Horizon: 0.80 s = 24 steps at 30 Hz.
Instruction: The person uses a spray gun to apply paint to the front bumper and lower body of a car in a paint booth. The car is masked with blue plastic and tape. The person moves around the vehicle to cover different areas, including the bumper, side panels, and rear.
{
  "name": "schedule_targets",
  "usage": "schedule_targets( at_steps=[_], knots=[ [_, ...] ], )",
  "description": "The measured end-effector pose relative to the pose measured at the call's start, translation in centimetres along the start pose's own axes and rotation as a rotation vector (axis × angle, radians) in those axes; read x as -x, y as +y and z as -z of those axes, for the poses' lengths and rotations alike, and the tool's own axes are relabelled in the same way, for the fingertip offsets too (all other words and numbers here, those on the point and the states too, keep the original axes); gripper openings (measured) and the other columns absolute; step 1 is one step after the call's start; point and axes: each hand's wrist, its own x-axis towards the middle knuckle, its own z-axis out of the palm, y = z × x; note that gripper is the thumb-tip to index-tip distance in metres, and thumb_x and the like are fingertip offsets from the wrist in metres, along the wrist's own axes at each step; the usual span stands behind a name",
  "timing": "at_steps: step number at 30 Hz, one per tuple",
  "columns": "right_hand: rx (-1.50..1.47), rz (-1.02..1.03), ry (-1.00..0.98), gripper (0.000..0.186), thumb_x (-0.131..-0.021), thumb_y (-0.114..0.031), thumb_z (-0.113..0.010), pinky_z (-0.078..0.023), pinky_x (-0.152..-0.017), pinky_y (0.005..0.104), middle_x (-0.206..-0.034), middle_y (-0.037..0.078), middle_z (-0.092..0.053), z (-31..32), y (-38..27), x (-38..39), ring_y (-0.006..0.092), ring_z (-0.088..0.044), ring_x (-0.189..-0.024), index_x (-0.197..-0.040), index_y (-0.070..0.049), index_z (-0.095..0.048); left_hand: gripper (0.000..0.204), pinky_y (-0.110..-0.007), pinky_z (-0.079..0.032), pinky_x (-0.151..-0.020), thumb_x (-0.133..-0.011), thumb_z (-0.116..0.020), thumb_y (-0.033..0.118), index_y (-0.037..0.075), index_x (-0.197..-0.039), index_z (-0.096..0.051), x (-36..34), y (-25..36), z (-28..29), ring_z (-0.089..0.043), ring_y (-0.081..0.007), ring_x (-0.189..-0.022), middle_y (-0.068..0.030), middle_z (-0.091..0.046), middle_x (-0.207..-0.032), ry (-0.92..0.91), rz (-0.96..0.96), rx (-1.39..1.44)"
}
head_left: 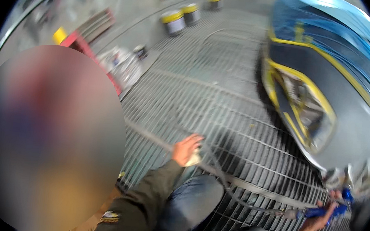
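Note:
Over the grated floor, my left hand (185,150) is closed on a pale yellowish cloth (194,158), which shows below its fingers. At the lower right, my right hand (321,217) grips a blue spray gun (340,209). A grey hose (241,202) runs from the gun's handle and curves up between my knees and the left hand. The gun is close to the lower edge of a grey car body (357,124). Motion blur hides the gun's finer parts.
Blue film (332,22) and yellow tape (348,64) mask the car; crumpled covering fills its lamp opening (304,98). Slatted grating (182,102) forms the floor. Yellow-topped cans (174,23) stand far back, near a red frame (78,43) and plastic bag (120,67). A blurred disc hides the left.

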Motion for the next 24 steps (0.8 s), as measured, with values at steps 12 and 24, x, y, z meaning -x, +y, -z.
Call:
schedule_targets(
  at_steps=[12,24],
  knots=[
    [0.329,-0.01,0.095,0.042,-0.099,-0.036,-0.056,-0.056,-0.055,0.0244,-0.122,0.008,-0.064,-14.9,-17.8,-0.5,0.0165,-0.064,-0.106,-0.127,-0.005,-0.058,0.032,-0.027,-0.054,-0.085,-0.094,-0.052,-0.004,0.001,-0.123,-0.065,-4.4,6.5,13.9,-0.061,-0.0157,-0.109,-0.0099,-0.053,-0.14,-0.037,0.566,0.605],
    [0.168,-0.402,0.328,0.023,-0.097,-0.02,-0.06,-0.057,-0.052,0.0349,-0.101,0.008,-0.064,-31.8,-25.9,3.3,0.0171,-0.062,-0.089,-0.11,-0.002,-0.061,0.033,-0.043,-0.049,-0.092,-0.083,-0.06,-0.006,0.005,-0.113,-0.067,-23.4,6.6,34.8,-0.06,-0.0368,-0.115,-0.0202,-0.06,-0.127,-0.469,0.193,-0.176]
  ],
)
